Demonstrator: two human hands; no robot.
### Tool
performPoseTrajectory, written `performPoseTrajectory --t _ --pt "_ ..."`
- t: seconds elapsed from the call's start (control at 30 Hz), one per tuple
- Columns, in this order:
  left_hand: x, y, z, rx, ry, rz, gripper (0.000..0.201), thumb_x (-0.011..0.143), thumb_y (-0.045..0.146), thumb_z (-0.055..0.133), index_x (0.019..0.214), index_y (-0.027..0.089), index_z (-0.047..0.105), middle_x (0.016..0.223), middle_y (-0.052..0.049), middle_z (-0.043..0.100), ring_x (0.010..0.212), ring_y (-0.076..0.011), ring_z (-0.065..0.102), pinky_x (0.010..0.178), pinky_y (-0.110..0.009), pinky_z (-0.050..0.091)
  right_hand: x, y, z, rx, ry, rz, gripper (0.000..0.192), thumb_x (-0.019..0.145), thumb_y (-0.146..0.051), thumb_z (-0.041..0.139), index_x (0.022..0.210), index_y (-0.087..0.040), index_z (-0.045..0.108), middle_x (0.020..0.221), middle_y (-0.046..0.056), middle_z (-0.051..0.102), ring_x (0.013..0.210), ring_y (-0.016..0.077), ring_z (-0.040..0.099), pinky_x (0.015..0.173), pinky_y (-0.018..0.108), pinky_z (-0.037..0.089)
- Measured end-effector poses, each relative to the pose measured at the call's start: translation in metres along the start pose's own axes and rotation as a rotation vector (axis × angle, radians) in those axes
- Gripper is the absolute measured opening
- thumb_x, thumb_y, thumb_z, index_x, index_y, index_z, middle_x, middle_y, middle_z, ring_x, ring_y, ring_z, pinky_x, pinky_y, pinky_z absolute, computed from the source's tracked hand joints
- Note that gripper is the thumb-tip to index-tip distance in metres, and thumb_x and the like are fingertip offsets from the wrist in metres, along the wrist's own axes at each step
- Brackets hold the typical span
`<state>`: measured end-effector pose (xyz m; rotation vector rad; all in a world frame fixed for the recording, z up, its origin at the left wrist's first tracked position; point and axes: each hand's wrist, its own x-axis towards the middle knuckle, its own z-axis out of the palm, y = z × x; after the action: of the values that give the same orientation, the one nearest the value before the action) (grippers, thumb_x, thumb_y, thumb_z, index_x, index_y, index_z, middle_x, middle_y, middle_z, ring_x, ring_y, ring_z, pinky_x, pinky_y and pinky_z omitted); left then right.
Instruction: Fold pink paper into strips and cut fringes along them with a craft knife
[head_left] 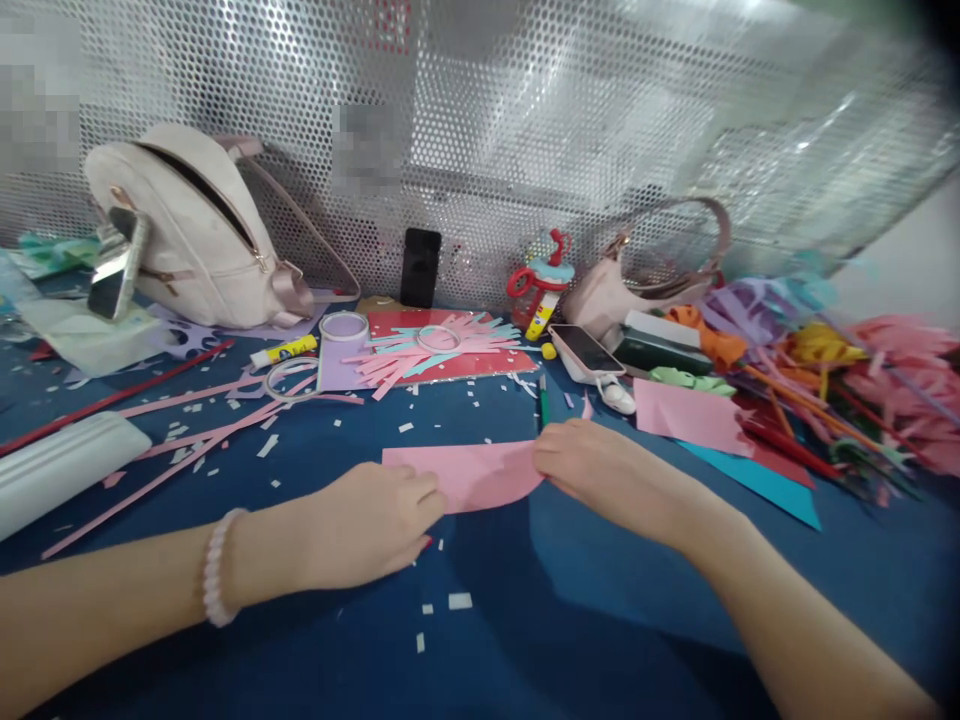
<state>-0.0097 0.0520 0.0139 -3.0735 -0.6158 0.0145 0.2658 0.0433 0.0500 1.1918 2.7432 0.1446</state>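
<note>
A pink strip of paper spans the gap between my hands, its lower edge curving away from the blue table. My left hand has its fingers closed over the paper's left end, and a pale beaded bracelet circles that wrist. At the other end, my right hand pinches the paper's right edge, its fingertips partly hidden. Just beyond the right hand lies a green pen. Behind the paper, pink and blue paper strips fan out on a red sheet.
At the back left stand a beige backpack and glue stick, with a purple paper tube nearby. A phone leans against the perforated wall. To the right are a handbag, another phone and colourful paper. White scraps dot the table.
</note>
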Motion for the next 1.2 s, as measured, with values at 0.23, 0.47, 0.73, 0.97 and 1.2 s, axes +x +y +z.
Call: performPoseTrajectory --t 0.23,0.47,0.73,0.97,1.2 --pt "-0.009 -0.014 0.014 0.041 -0.002 -0.082 0.012 0.092 0.024 0.048 0.091 0.017 0.057 0.091 -0.006 0.059 0.070 -0.0205 0.060 0.051 -0.031 0.046 0.020 -0.021 0.015 0.079 0.028 -0.084 0.010 0.084 -0.009 0.055 0.081 -0.017 0.060 0.083 0.004 0.063 0.078 0.0193 0.055 0.068 0.032 0.037" --pt "-0.011 -0.018 0.013 0.020 0.026 -0.067 0.012 0.094 0.025 0.048 0.091 0.017 0.057 0.089 -0.004 0.059 0.071 -0.0191 0.058 0.051 -0.028 0.043 0.036 -0.047 0.041 0.089 0.213 -0.242 0.018 0.091 -0.009 0.043 0.095 -0.014 0.060 0.088 0.006 0.063 0.079 0.0191 0.054 0.070 0.032 0.037" --pt "-0.011 -0.019 0.010 -0.186 -0.031 -0.150 0.019 0.095 0.016 0.043 0.089 0.018 0.062 0.090 -0.002 0.064 0.080 -0.0187 0.062 0.064 -0.028 0.045 0.033 -0.040 0.027 0.271 0.054 -0.081 0.020 0.087 -0.007 0.043 0.090 -0.016 0.061 0.084 0.005 0.062 0.078 0.0186 0.055 0.071 0.032 0.040" --pt "-0.007 -0.024 0.014 -0.438 -0.020 -0.289 0.017 0.093 0.016 0.045 0.087 0.020 0.060 0.086 0.001 0.065 0.080 -0.0175 0.062 0.067 -0.027 0.041 0.048 -0.052 0.030 0.458 0.035 -0.006 0.018 0.089 -0.013 0.047 0.097 -0.016 0.063 0.094 0.006 0.065 0.086 0.0186 0.057 0.077 0.031 0.042" --pt "-0.006 -0.031 0.015 -0.489 -0.030 -0.316 0.015 0.092 0.020 0.047 0.087 0.021 0.061 0.087 0.001 0.064 0.081 -0.0173 0.061 0.066 -0.027 0.041 0.073 -0.049 0.026 0.694 -0.054 0.022 0.022 0.088 -0.013 0.046 0.095 -0.018 0.067 0.100 0.003 0.068 0.090 0.0169 0.060 0.079 0.028 0.043"
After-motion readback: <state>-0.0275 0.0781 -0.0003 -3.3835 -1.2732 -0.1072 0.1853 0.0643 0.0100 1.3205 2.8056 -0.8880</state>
